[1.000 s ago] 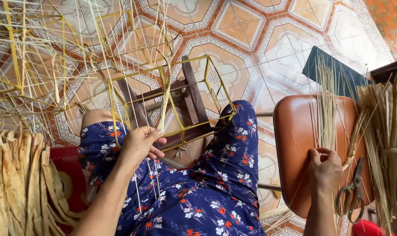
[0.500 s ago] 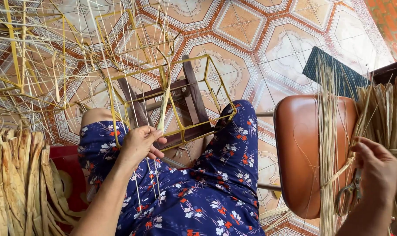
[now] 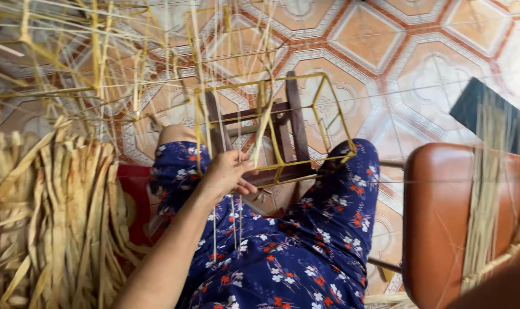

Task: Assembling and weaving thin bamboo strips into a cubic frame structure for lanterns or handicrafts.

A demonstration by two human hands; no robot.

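The frame [image 3: 274,129], a yellow wire box, sits at the centre of the picture, propped on a dark wooden stool [image 3: 283,134] between my knees. Its long axis runs left to right, tilting slightly down toward the right, where its far corner rests by my knee. Thin pale strands [image 3: 232,214] hang from its lower left rail, down across my lap.

My left hand [image 3: 228,171] is the one on it: it sits at the frame's lower left corner, fingers curled shut around those strands and touching the rail, thumb on the near side. The frame lies up and to the right of those fingers. The right hand is not clearly in view; only a dark blur of arm shows at the lower right corner, so I cannot tell how its fingers stand. It is well apart from the frame.

The wire looks thin and stiff, open on all sides, with a few flat strands already tied up its uprights.

Outward: a heap of dried fibre [image 3: 48,217] fills the lower left, a brown chair [image 3: 437,217] with a bundle of straw [image 3: 486,194] stands at the right, and more wire frames [image 3: 71,63] crowd the upper left.
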